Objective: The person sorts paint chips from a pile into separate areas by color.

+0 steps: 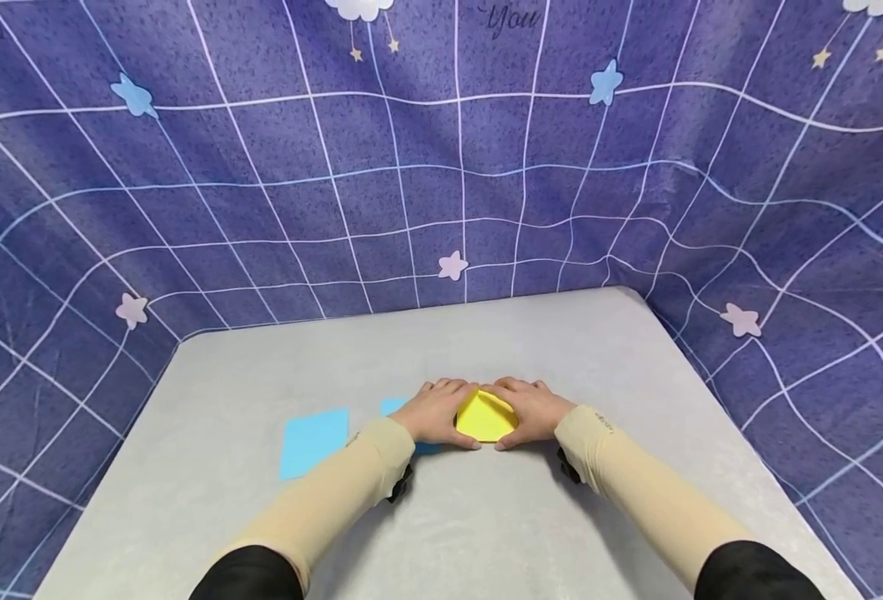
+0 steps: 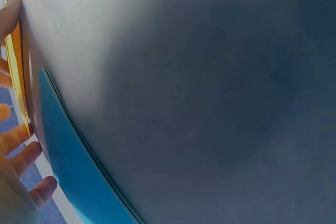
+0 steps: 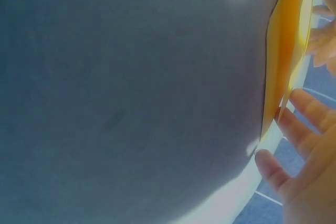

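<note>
A folded sheet of yellow paper (image 1: 486,417) lies on the table between the two hands. Its layers stand slightly apart along the edge, with orange-looking shaded paper (image 3: 283,40) between them in the right wrist view. My left hand (image 1: 437,412) holds its left side, thumb at the near edge and fingers at the far edge. On the opposite side my right hand (image 1: 533,412) holds it the same way. Both thumbs come close together at the near edge. A sheet of blue paper (image 2: 73,145) lies partly under the left hand and forearm.
Farther left on the grey tabletop (image 1: 261,367) is another blue sheet (image 1: 315,442), lying flat. A purple-blue curtain (image 1: 381,200) with white grid lines and stars hangs behind and on both sides of the table.
</note>
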`<action>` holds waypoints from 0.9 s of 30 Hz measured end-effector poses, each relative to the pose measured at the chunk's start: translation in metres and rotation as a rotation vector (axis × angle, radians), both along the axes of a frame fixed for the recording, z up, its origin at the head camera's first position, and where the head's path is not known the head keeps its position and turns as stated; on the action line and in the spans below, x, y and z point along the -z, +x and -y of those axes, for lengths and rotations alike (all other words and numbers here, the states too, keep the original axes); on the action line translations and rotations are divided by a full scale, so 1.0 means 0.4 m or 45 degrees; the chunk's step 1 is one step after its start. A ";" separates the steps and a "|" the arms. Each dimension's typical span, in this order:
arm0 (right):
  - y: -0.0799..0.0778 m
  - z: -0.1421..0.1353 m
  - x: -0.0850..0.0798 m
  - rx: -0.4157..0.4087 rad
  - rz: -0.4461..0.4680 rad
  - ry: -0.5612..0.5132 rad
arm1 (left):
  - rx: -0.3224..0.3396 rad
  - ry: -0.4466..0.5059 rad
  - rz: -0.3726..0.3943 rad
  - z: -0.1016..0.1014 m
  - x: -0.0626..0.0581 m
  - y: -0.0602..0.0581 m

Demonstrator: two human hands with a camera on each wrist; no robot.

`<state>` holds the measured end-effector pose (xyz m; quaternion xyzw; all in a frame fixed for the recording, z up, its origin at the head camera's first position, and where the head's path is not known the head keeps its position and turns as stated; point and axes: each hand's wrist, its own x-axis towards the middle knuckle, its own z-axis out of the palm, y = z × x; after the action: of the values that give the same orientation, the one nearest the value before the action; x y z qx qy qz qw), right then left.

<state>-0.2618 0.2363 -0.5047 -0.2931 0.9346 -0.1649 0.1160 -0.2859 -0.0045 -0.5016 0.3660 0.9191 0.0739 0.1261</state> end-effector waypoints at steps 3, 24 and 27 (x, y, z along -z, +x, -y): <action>0.001 0.002 0.001 0.008 0.012 0.011 | 0.008 -0.020 -0.008 0.001 0.007 0.001; -0.021 0.151 0.000 -0.011 -0.051 0.009 | -0.176 0.019 -0.036 0.205 -0.016 0.013; -0.020 0.200 -0.001 -0.040 -0.063 -0.002 | -0.200 -0.011 -0.029 0.235 -0.011 0.025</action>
<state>-0.2697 0.1563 -0.5044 -0.3116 0.9324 -0.1564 0.0954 -0.2758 -0.0987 -0.4970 0.2931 0.9466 0.0756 0.1111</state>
